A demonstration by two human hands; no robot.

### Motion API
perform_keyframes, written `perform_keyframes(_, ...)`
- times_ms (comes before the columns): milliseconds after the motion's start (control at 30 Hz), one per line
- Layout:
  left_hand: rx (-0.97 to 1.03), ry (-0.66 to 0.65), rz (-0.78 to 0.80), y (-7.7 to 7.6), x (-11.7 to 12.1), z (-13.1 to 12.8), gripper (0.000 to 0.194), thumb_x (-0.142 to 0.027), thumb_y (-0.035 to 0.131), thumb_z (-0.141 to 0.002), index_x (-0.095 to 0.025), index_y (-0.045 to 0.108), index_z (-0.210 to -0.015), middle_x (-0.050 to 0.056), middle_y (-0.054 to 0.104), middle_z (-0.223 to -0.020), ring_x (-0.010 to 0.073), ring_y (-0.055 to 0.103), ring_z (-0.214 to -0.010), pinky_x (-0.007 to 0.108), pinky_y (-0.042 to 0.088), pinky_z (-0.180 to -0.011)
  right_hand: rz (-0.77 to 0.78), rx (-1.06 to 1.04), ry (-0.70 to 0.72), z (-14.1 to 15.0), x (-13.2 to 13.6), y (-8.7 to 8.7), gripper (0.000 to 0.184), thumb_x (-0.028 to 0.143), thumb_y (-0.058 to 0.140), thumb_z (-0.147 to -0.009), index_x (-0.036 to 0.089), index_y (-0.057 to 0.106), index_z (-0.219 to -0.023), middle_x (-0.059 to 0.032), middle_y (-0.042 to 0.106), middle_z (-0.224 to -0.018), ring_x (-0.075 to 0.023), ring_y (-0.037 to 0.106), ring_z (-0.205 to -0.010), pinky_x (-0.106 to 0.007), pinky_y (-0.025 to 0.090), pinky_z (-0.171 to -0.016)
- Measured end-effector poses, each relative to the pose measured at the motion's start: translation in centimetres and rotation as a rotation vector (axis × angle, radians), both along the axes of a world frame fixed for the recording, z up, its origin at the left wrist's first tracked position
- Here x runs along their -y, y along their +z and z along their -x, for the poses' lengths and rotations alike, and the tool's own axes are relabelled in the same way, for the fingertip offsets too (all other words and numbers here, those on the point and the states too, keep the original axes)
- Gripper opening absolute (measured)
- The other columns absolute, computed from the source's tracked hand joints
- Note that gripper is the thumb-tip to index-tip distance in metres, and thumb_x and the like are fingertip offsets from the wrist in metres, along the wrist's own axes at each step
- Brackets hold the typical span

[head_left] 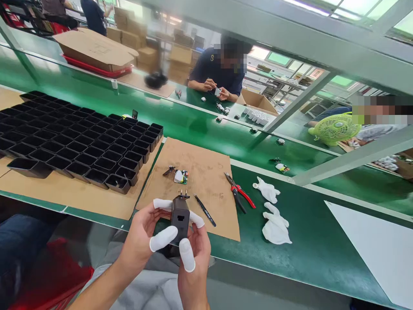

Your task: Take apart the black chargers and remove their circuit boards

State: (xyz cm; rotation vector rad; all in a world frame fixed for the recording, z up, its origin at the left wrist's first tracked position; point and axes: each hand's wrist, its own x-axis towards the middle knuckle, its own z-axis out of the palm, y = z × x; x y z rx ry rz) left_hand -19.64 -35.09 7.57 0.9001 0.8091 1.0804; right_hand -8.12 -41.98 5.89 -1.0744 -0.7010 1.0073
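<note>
Between my two hands is a black plug adapter housing (pixel 181 214), its two metal prongs upward and a small port opening facing me. My left hand (pixel 143 234) grips its left side with thumb and fingers in white finger cots. From the right, my right hand (pixel 196 245) closes on it, also wearing white cots. Just beyond lies a small circuit board (pixel 181 176) with a white part, and a dark piece with leads (pixel 169 170) beside it. Black tweezers (pixel 205 210) rest to the right on the cardboard sheet (pixel 206 157).
Many black open housings (pixel 97 176) stand in rows at left. Red-and-black pliers (pixel 239 193) and white gloves (pixel 275 226) lie to the right, before a white sheet (pixel 374 249). Across the green belt (pixel 190 125), a person (pixel 213 71) handles a small part near a green fan (pixel 337 128).
</note>
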Motion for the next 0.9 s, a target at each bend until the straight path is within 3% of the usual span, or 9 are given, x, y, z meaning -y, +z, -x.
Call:
perform_keyframes(133, -0.015, 0.065, 0.020, -0.5, -0.2, -0.2, 0.059, -0.046, 0.108, -0.065, -0.018, 0.082, -0.110, 0.013, 0.086, -0.109, 0.0335, 0.080, -0.111, 0.038, 0.067, -0.099, 0.023, -0.011, 0.095, -0.5, -0.5, -0.3, 0.061, 0.065, 0.086, -0.097, 0.025, 0.075, -0.142, -0.0120, 0.087, -0.120, -0.0317, 0.084, -0.105, -0.046, 0.068, -0.098)
perform_keyframes(200, -0.011, 0.088, 0.032, -0.6, -0.4, -0.2, 0.056, -0.041, 0.108, -0.063, -0.018, 0.082, -0.107, 0.012, 0.086, -0.109, 0.0318, 0.081, -0.109, 0.036, 0.067, -0.097, 0.018, 0.083, 0.095, -1.0, -0.8, -0.6, 0.058, 0.068, 0.082, -0.100, 0.025, 0.077, -0.138, -0.0118, 0.087, -0.120, -0.0315, 0.084, -0.104, -0.046, 0.068, -0.097)
perform_keyframes(300, 0.021, 0.102, 0.094, -0.5, -0.9, 0.2, 0.057, -0.037, 0.110, -0.061, -0.018, 0.082, -0.107, 0.011, 0.086, -0.108, 0.0312, 0.083, -0.105, 0.036, 0.069, -0.092, 0.032, 0.423, -0.075, -3.0, -1.4, -1.0, 0.049, 0.066, 0.077, -0.104, 0.026, 0.079, -0.132, -0.0104, 0.085, -0.119, -0.0294, 0.082, -0.102, -0.045, 0.067, -0.096)
perform_keyframes(400, 0.034, 0.130, 0.165, -0.1, -1.7, 0.8, 0.062, -0.039, 0.110, -0.058, -0.018, 0.080, -0.109, 0.012, 0.086, -0.111, 0.0323, 0.084, -0.104, 0.038, 0.070, -0.087, 0.170, 0.945, -0.287, -6.3, -2.4, -1.0, 0.043, 0.057, 0.078, -0.104, 0.026, 0.082, -0.133, -0.0131, 0.080, -0.126, -0.0346, 0.076, -0.118, -0.053, 0.060, -0.108)
perform_keyframes(500, 0.030, 0.136, 0.198, 0.3, -2.3, 1.1, 0.064, -0.043, 0.111, -0.058, -0.018, 0.080, -0.109, 0.011, 0.086, -0.113, 0.0328, 0.083, -0.109, 0.039, 0.069, -0.094, 0.266, 1.219, -0.236, -9.0, -3.2, -1.0, 0.036, 0.053, 0.071, -0.107, 0.025, 0.088, -0.123, -0.0164, 0.080, -0.126, -0.0399, 0.071, -0.120, -0.061, 0.056, -0.107)
perform_keyframes(567, 0.040, 0.117, 0.219, 0.6, -2.5, 1.1, 0.065, -0.044, 0.111, -0.057, -0.019, 0.080, -0.109, 0.010, 0.086, -0.114, 0.0328, 0.083, -0.112, 0.040, 0.067, -0.098, 0.257, 1.216, -0.190, -9.7, -3.4, -1.1, 0.032, 0.048, 0.067, -0.109, 0.024, 0.089, -0.112, -0.0151, 0.081, -0.119, -0.0374, 0.072, -0.113, -0.058, 0.058, -0.102)
perform_keyframes(700, 0.063, 0.076, 0.256, 0.9, -2.6, 1.0, 0.066, -0.042, 0.112, -0.055, -0.019, 0.078, -0.107, 0.010, 0.087, -0.111, 0.0317, 0.084, -0.109, 0.037, 0.067, -0.094, 0.193, 1.098, -0.191, -8.9, -2.5, -0.2, 0.024, 0.042, 0.069, -0.110, 0.024, 0.084, -0.107, -0.0064, 0.079, -0.098, -0.0251, 0.075, -0.091, -0.040, 0.064, -0.086)
perform_keyframes(833, 0.032, 0.067, 0.244, 1.0, -2.5, 1.2, 0.063, -0.043, 0.111, -0.057, -0.018, 0.077, -0.105, 0.010, 0.087, -0.105, 0.0305, 0.085, -0.101, 0.035, 0.068, -0.085, 0.040, 0.897, -0.220, -7.0, -1.0, 3.4, 0.009, 0.029, 0.082, -0.103, 0.028, 0.087, -0.110, 0.0021, 0.068, -0.084, -0.0161, 0.066, -0.072, -0.028, 0.058, -0.066)
perform_keyframes(900, 0.007, 0.075, 0.229, 0.9, -2.4, 1.3, 0.063, -0.043, 0.111, -0.056, -0.018, 0.077, -0.104, 0.010, 0.087, -0.103, 0.0296, 0.084, -0.096, 0.034, 0.068, -0.082, -0.025, 0.929, -0.176, -6.3, -0.6, 5.7, 0.018, 0.020, 0.082, -0.102, 0.032, 0.089, -0.114, 0.0020, 0.071, -0.086, -0.0154, 0.067, -0.074, -0.026, 0.057, -0.065)
